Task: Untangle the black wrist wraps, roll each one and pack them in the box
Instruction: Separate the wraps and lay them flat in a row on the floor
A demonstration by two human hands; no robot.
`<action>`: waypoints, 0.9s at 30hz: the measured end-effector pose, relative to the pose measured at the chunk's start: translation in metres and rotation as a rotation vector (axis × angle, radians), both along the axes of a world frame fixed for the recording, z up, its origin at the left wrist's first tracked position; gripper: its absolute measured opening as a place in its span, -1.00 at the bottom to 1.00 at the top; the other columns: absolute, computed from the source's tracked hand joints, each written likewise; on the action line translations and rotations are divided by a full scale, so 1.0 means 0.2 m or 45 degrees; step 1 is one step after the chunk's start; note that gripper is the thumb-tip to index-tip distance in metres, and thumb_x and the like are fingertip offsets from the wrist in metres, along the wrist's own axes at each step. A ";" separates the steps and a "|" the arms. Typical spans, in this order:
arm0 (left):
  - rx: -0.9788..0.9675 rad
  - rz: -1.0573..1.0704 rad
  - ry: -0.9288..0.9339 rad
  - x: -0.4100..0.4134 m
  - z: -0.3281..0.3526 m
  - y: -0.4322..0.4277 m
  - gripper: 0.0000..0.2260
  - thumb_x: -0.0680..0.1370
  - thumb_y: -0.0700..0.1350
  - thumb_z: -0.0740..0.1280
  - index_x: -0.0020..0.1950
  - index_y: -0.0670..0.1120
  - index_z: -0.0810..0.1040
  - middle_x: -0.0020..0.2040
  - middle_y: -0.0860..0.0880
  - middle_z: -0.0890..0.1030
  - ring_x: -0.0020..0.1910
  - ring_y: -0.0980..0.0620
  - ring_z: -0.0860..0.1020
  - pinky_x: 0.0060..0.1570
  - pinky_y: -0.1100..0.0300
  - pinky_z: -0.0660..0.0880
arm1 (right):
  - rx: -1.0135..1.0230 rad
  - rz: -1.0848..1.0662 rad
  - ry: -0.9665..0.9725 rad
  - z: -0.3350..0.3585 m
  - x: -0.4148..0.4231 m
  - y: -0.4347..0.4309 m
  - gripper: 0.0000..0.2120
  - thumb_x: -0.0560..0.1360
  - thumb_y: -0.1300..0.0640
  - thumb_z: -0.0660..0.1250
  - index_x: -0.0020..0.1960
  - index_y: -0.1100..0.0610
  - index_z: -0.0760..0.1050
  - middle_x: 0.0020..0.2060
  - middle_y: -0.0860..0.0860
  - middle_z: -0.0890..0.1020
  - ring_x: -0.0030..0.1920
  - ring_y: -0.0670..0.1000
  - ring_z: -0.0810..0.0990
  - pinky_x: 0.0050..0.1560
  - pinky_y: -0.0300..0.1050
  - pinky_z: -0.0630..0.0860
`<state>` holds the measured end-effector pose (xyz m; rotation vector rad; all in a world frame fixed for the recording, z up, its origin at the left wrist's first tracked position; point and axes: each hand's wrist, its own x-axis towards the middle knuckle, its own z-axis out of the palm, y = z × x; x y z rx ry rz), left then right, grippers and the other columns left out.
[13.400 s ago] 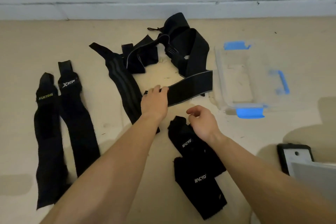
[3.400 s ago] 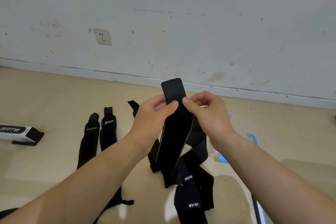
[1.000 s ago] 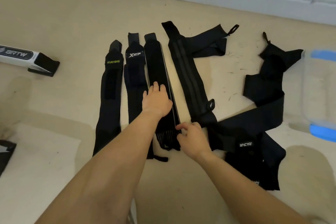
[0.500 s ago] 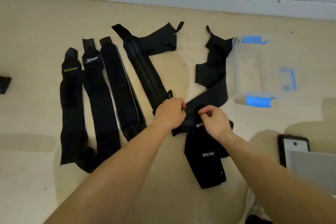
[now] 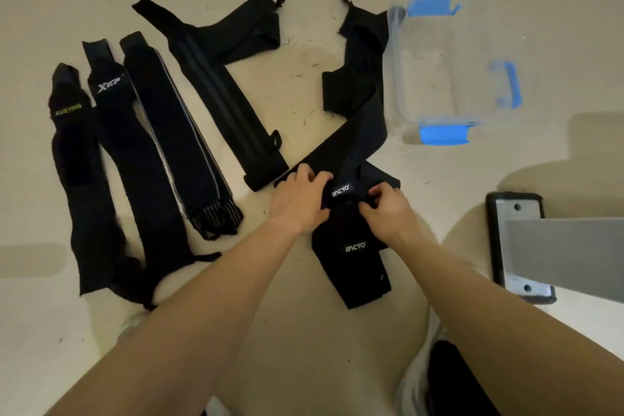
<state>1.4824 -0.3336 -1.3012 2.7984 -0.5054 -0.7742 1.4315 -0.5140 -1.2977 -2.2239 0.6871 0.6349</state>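
Observation:
Three black wrist wraps lie straight side by side on the floor at the left: one lettered in yellow (image 5: 69, 159), one with a white logo (image 5: 135, 159) and one with grey edges (image 5: 182, 142). A fourth, striped wrap (image 5: 223, 101) lies slanted beside them, folded at its far end. In the middle, two wraps with white logos stay crossed: a long one (image 5: 358, 118) runs up toward the box, another (image 5: 354, 267) lies below. My left hand (image 5: 299, 201) and my right hand (image 5: 386, 209) both grip the labelled end of the long wrap. The clear box with blue clips (image 5: 449, 71) stands open at the right.
A grey metal leg on a black-rimmed base plate (image 5: 518, 243) stands at the right edge. A white shoe (image 5: 415, 378) shows at the bottom. The white skirting of a wall runs along the top.
After laying the grey-edged wrap flat beside the two at the left, both hands moved right to the crossed pair. Since half a second ago they hold the labelled end with little shift.

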 end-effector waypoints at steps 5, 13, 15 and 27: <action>-0.069 0.081 0.068 0.01 -0.03 0.01 -0.30 0.47 0.18 0.51 0.54 0.18 0.29 0.41 -0.07 0.35 0.39 -0.12 0.39 0.35 -0.02 0.42 | 0.272 -0.221 0.097 -0.02 0.05 0.02 -0.67 0.54 -0.02 0.44 0.19 0.16 0.53 0.02 0.02 0.64 0.07 0.05 0.61 0.17 -0.03 0.54; -0.107 0.107 0.190 0.05 -0.01 0.07 -0.42 0.58 0.05 0.44 0.54 0.17 0.28 0.46 -0.09 0.33 0.43 -0.14 0.35 0.36 -0.05 0.43 | 0.467 -0.272 0.047 0.06 0.09 -0.04 -0.83 0.60 0.08 0.37 0.15 0.09 0.64 0.06 -0.01 0.65 0.13 0.04 0.59 0.27 -0.07 0.46; -0.003 0.039 0.151 0.05 0.00 0.09 -0.42 0.61 -0.02 0.41 0.56 0.15 0.25 0.47 -0.11 0.32 0.40 -0.15 0.37 0.26 -0.03 0.48 | 0.509 -0.233 0.032 0.10 0.07 -0.09 -0.84 0.59 0.12 0.35 -0.15 0.08 0.63 -0.17 0.00 0.68 -0.06 0.03 0.62 0.07 -0.10 0.47; -0.921 1.118 0.772 0.02 0.36 -0.06 -0.55 0.71 0.22 0.12 0.20 -0.04 0.68 0.13 -0.04 0.71 0.19 -0.09 0.62 0.26 0.01 0.46 | 0.874 -0.360 -0.160 0.49 0.14 -0.10 -0.72 0.52 0.32 0.16 0.11 0.27 0.61 -0.10 0.18 0.67 -0.08 0.14 0.66 -0.07 0.01 0.60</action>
